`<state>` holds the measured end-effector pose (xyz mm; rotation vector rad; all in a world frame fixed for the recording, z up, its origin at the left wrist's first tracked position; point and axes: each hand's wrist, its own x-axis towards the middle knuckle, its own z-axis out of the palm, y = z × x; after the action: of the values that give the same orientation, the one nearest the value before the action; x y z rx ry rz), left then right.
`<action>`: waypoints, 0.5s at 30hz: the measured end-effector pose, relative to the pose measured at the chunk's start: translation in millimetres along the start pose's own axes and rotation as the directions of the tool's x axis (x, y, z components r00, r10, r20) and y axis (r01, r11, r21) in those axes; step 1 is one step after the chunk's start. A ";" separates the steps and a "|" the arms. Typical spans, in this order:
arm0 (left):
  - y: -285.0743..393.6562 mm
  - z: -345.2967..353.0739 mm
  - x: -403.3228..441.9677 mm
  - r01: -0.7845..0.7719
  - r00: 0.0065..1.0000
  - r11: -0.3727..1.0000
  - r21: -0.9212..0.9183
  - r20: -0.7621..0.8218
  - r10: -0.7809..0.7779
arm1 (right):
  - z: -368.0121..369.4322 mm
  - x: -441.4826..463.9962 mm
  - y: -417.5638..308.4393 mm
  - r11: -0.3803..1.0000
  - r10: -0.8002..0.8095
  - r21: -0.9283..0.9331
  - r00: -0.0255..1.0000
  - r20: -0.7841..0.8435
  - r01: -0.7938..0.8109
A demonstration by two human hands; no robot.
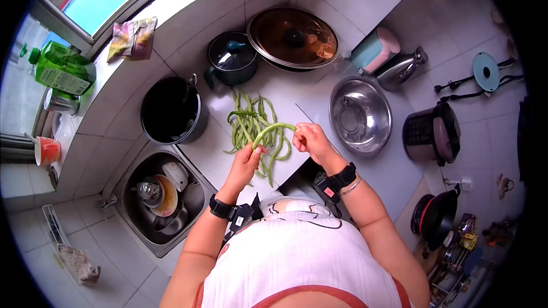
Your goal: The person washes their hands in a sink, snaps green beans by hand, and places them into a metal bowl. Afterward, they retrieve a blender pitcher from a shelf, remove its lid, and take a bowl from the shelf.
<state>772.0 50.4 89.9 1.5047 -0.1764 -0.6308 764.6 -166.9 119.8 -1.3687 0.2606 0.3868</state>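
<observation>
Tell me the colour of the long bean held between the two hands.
The long bean is light green, seen best in the head view.

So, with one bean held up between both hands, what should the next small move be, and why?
Probably a small pinch and twist by the right hand to snap off the tip, while the left hand steadies the rest: the green bean arches between them, gripped near an end by the right fingers, and clear of the loose beans beyond.
</observation>
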 end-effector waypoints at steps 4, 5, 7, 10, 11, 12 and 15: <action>-9.2 6.0 6.7 0.151 0.986 0.936 -0.319 0.111 -0.121 | 11.6 1.4 -1.2 0.886 -0.098 0.453 0.995 -0.026 0.099; -11.4 9.0 8.4 0.199 0.978 0.887 -0.418 0.146 -0.150 | 13.0 1.0 -0.7 0.861 -0.145 0.485 0.988 -0.056 0.154; -9.1 12.0 13.5 0.245 0.967 0.826 -0.507 0.183 -0.174 | 12.4 1.4 2.8 0.895 -0.134 0.427 0.991 -0.020 0.130; -4.4 11.1 20.3 0.269 0.961 0.663 -0.699 0.151 -0.230 | 10.0 0.4 10.0 0.945 -0.047 0.325 0.997 0.054 0.027; -3.2 8.0 21.7 0.274 0.961 0.645 -0.713 0.174 -0.216 | 9.2 0.0 11.3 0.958 0.027 0.281 0.996 0.088 -0.051; -2.1 5.5 22.2 0.280 0.960 0.627 -0.727 0.196 -0.202 | 10.3 -0.7 10.8 0.958 0.028 0.280 0.996 0.089 -0.052; 0.2 6.6 20.0 0.452 0.887 0.627 -0.634 0.393 -0.243 | 16.0 -2.2 10.4 0.846 -0.172 0.506 0.984 -0.040 0.169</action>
<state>785.4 34.9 85.3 0.6697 0.1637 -1.0829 757.6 -149.9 114.3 -0.8574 0.2130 0.1533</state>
